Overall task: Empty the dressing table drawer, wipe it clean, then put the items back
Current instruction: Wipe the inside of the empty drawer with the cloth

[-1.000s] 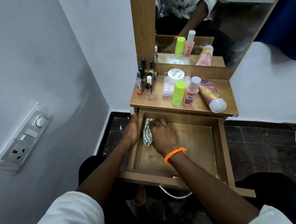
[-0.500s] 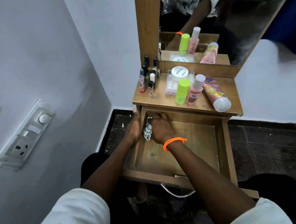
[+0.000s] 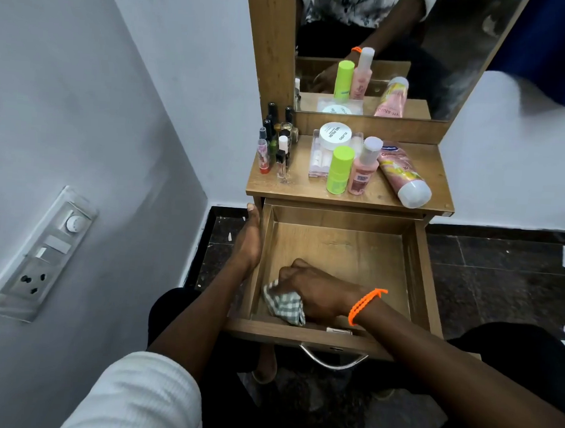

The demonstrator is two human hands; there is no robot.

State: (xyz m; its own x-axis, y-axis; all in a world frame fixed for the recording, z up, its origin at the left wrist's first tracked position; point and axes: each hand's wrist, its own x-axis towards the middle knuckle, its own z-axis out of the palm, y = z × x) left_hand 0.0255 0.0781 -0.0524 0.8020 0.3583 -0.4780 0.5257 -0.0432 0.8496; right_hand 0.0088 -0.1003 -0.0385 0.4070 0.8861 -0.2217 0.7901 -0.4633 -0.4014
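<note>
The wooden drawer [image 3: 417, 273] is pulled out, its floor bare. My right hand [image 3: 316, 291], with an orange band at the wrist, presses a checked cloth [image 3: 283, 305] against the drawer floor in the near left corner. My left hand [image 3: 249, 241] lies flat along the outside of the drawer's left wall. On the tabletop [image 3: 386, 196] stand small nail polish bottles [image 3: 276, 143], a white jar [image 3: 335, 135] on a clear box, a green bottle [image 3: 339, 169], a pink bottle [image 3: 364, 167] and a pink tube [image 3: 402, 172] lying on its side.
A mirror [image 3: 386, 44] rises behind the tabletop. A grey wall with a switch and socket plate [image 3: 43, 250] stands close on the left. Dark tiled floor [image 3: 504, 276] lies to the right. A metal handle [image 3: 331, 359] hangs from the drawer front.
My right hand has dragged the cloth from the drawer's far left corner to the near left corner. My left hand stays on the drawer's left side.
</note>
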